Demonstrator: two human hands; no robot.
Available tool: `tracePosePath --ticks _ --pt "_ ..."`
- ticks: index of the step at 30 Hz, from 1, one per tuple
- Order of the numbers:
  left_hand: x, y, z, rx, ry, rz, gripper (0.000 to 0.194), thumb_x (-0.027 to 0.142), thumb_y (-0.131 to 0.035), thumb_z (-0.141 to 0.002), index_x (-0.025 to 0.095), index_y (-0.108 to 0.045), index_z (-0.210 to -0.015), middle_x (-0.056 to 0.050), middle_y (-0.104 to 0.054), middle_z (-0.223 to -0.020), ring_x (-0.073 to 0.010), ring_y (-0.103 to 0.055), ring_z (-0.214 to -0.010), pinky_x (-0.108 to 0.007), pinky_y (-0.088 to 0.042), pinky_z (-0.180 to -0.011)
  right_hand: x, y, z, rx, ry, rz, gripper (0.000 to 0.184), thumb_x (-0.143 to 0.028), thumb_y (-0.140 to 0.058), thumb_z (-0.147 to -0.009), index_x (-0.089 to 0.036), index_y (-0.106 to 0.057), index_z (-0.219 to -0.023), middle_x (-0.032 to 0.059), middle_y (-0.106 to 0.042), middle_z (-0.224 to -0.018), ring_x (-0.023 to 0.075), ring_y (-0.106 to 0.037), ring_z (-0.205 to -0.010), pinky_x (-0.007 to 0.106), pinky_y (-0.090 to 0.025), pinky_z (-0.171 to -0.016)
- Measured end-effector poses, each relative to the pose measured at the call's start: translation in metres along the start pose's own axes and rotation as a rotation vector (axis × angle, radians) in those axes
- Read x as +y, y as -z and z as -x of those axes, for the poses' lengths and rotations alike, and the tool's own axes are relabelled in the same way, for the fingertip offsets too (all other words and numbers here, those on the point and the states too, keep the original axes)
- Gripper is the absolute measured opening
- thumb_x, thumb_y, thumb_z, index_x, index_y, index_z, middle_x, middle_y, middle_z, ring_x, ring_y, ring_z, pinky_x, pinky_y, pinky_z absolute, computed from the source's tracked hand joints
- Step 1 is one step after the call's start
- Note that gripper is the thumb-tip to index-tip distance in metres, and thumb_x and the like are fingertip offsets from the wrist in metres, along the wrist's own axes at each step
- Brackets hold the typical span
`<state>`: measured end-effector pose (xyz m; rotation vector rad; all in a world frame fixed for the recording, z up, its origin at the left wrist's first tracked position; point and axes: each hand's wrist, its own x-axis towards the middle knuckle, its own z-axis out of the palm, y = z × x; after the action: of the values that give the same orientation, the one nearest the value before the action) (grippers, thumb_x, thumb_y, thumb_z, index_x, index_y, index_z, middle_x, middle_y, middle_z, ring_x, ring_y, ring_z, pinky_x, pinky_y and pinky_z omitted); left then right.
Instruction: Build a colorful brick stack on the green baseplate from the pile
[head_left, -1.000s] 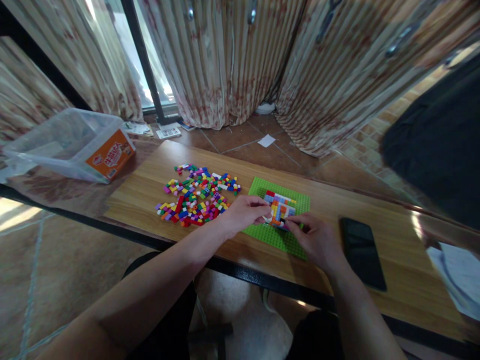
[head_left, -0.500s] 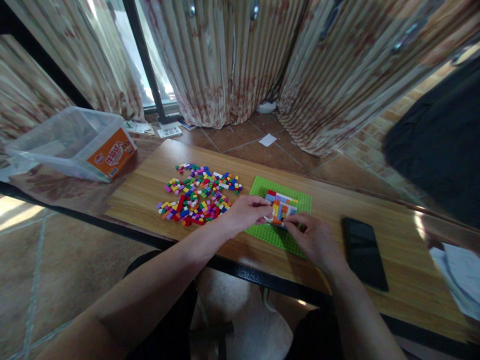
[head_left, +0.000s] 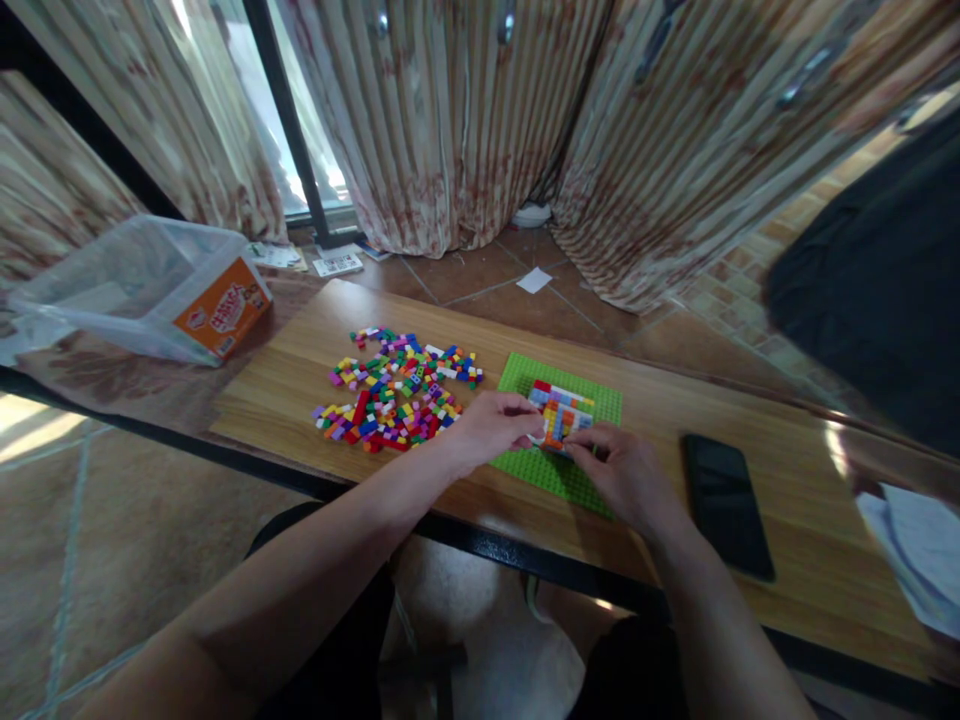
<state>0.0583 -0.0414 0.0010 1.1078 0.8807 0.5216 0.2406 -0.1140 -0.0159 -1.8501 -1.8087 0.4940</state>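
A bright green studded baseplate [head_left: 559, 485] lies on the wooden table. On it stands a low block of toy bricks [head_left: 561, 418] in orange, yellow, light blue, white and red. My left hand [head_left: 491, 430] reaches to the block's left edge, thumb and fingers closed around a small white brick [head_left: 537, 437]. From the right, my right hand [head_left: 619, 465] has thumb and index finger pinched together at the block's near right side. Whatever sits between those right fingertips is too small and covered to make out.
Many loose coloured bricks [head_left: 405, 390] are spread left of the baseplate. A black phone [head_left: 726, 505] lies to the right, with white papers [head_left: 919, 550] beyond it. A clear plastic box [head_left: 150, 290] with an orange label stands at far left. Curtains hang behind.
Both hands stay at the brick block with almost the same grip. The right fingertips have shifted very slightly; the whole view has moved a touch.
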Motion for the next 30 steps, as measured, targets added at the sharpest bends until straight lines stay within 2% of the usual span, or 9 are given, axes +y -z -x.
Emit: tracePosePath --ticks 9,13,15,18,21,23,25,28,30 --pt "-0.001 -0.003 0.0 -0.001 -0.007 -0.009 0.009 0.018 -0.063 -0.076 0.012 -0.063 -0.07 0.002 -0.059 -0.064 -0.0058 -0.05 -0.057 -0.02 -0.04 -0.06 -0.004 0.0 -0.004 -0.042 0.04 0.086 0.022 -0.027 -0.052 -0.084 -0.021 -0.071 -0.075 0.0049 -0.069 -0.081 0.0174 -0.062 -0.074 0.03 -0.046 -0.072" --pt "-0.003 -0.003 -0.002 0.018 -0.001 -0.005 0.007 0.018 -0.062 -0.076 0.012 -0.063 -0.072 0.002 -0.059 -0.064 -0.0057 -0.049 -0.056 -0.02 -0.04 -0.06 -0.003 0.001 -0.001 -0.013 0.01 0.004 0.021 -0.029 -0.055 -0.082 -0.022 -0.072 -0.074 0.004 -0.07 -0.082 0.0172 -0.063 -0.074 0.031 -0.046 -0.07" --pt "-0.005 0.0 -0.005 0.042 -0.029 -0.054 0.009 0.018 -0.06 -0.077 0.012 -0.062 -0.072 0.003 -0.055 -0.059 -0.0059 -0.046 -0.053 -0.019 -0.037 -0.056 0.002 0.004 -0.001 0.058 -0.051 -0.107 0.018 -0.032 -0.058 -0.08 -0.022 -0.072 -0.077 0.0036 -0.071 -0.082 0.0179 -0.064 -0.075 0.032 -0.047 -0.071" --pt "-0.008 0.007 -0.01 0.128 -0.146 -0.266 0.009 0.018 -0.058 -0.078 0.013 -0.062 -0.072 0.003 -0.054 -0.059 -0.008 -0.047 -0.054 -0.021 -0.035 -0.054 0.019 0.01 -0.004 0.272 -0.221 -0.375 0.018 -0.034 -0.062 -0.076 -0.02 -0.071 -0.083 0.0037 -0.07 -0.079 0.0175 -0.063 -0.072 0.032 -0.05 -0.068" --pt "-0.01 0.012 -0.011 0.221 -0.283 -0.6 0.011 0.018 -0.056 -0.079 0.013 -0.065 -0.083 -0.003 -0.065 -0.079 -0.0131 -0.056 -0.07 -0.025 -0.043 -0.066 0.042 0.015 -0.012 0.433 -0.371 -0.727 0.02 -0.029 -0.064 -0.069 -0.02 -0.067 -0.086 0.0025 -0.066 -0.078 0.0132 -0.059 -0.062 0.026 -0.049 -0.054" --pt "-0.011 0.012 -0.008 0.237 -0.328 -0.809 0.019 0.018 -0.054 -0.08 0.014 -0.066 -0.095 -0.007 -0.066 -0.093 -0.0167 -0.06 -0.079 -0.03 -0.046 -0.076 0.054 0.016 -0.015 0.404 -0.4 -0.919 0.018 -0.023 -0.063 -0.064 -0.021 -0.063 -0.081 0.002 -0.063 -0.077 0.0131 -0.06 -0.065 0.026 -0.053 -0.055" --pt "-0.013 0.01 -0.005 0.217 -0.344 -0.962 0.027 0.018 -0.054 -0.081 0.015 -0.064 -0.105 -0.009 -0.065 -0.101 -0.0196 -0.061 -0.084 -0.034 -0.047 -0.083 0.06 0.014 -0.015 0.352 -0.399 -1.005 0.019 -0.018 -0.062 -0.06 -0.021 -0.062 -0.078 0.0027 -0.062 -0.079 0.015 -0.063 -0.073 0.029 -0.058 -0.066" --pt "-0.016 0.007 -0.001 0.155 -0.353 -1.06 0.033 0.017 -0.051 -0.082 0.017 -0.062 -0.114 -0.01 -0.063 -0.109 -0.0216 -0.062 -0.09 -0.036 -0.048 -0.087 0.053 0.011 -0.012 0.303 -0.385 -1.038 0.024 -0.013 -0.062 -0.058 -0.02 -0.065 -0.08 0.0049 -0.065 -0.088 0.0175 -0.065 -0.089 0.034 -0.056 -0.087" --pt "-0.018 0.005 0.0 0.129 -0.355 -1.077 0.034 0.017 -0.049 -0.084 0.019 -0.062 -0.115 -0.01 -0.062 -0.112 -0.0221 -0.062 -0.093 -0.036 -0.048 -0.088 0.044 0.011 -0.009 0.286 -0.391 -1.065 0.024 -0.012 -0.063 -0.059 -0.019 -0.068 -0.082 0.0053 -0.067 -0.093 0.0178 -0.065 -0.096 0.034 -0.053 -0.094"
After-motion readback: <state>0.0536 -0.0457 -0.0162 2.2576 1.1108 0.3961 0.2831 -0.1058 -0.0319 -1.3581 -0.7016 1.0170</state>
